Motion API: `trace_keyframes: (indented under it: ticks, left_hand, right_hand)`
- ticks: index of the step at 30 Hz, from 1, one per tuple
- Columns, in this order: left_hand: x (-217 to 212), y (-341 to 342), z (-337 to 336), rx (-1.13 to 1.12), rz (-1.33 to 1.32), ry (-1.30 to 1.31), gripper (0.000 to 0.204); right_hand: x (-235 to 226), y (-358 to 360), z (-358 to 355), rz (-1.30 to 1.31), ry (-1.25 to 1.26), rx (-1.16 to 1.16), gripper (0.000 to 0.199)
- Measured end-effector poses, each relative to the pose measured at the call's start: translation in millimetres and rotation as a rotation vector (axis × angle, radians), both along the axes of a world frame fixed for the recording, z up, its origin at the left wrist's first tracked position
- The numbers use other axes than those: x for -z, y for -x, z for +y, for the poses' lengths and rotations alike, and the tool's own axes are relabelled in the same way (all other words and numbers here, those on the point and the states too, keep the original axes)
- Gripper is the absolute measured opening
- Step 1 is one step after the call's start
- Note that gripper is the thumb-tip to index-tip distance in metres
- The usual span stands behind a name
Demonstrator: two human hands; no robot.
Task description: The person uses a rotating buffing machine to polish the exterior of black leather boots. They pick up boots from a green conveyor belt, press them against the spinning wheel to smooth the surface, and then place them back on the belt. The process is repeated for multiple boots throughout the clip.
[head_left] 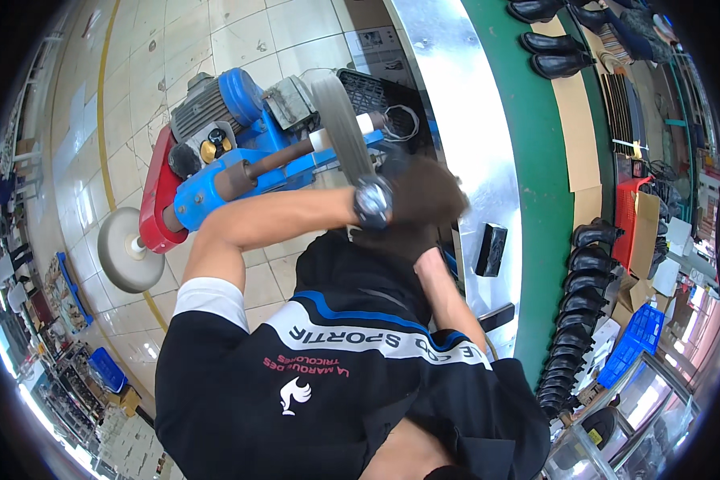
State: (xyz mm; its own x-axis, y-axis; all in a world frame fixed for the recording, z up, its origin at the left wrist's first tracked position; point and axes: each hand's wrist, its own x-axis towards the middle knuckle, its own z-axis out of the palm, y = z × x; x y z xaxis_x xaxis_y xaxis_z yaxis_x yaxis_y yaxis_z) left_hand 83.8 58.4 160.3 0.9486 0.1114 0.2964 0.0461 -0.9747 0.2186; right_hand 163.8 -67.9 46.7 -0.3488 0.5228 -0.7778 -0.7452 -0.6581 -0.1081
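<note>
Both my hands wear dark brown gloves, close together at the buffing wheel (pixel 338 120) of a blue machine (pixel 216 188). A watch (pixel 372 200) is on my left wrist. My left hand (pixel 430 192) is smeared by motion and looks curled; a dark, blurred thing (pixel 390 160) shows between it and the wheel, its kind unclear. Just nearer to me, my right hand (pixel 400 240) lies partly under the left, its fingers hidden. The wheel's face looks streaked.
A white round wheel (pixel 128 250) sits at the machine's left end. To my right is a metal-edged green bench (pixel 536 160) with a black block (pixel 490 250), a row of black shoes (pixel 572 320) and more shoes (pixel 556 56) farther off. A black crate (pixel 364 90) stands behind the wheel.
</note>
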Motion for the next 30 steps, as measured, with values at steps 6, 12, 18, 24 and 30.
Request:
trace_keyframes:
  ticks: [6, 12, 18, 24, 30]
  left_hand:
    - [-15, 13, -92, 0.44, -0.324, 0.346, 0.02]
    - [145, 104, -90, -1.476, -0.541, 1.377, 0.033]
    - [214, 91, -22, -1.136, -0.617, 2.804, 0.044]
    - [252, 79, -16, -1.069, -0.805, 2.531, 0.048]
    - [217, 86, -64, -1.236, -0.978, 2.36, 0.037]
  right_hand:
    - [-54, -34, 9, 0.017, 0.052, -0.016, 0.033]
    - [-16, -5, 0, -0.093, 0.064, 0.009, 0.036]
    - [54, 24, 25, 0.045, 0.058, 0.092, 0.043]
    - [62, 47, 25, -0.069, -0.048, 0.228, 0.051]
    - [-16, 38, -19, -0.751, -0.216, -0.088, 0.073]
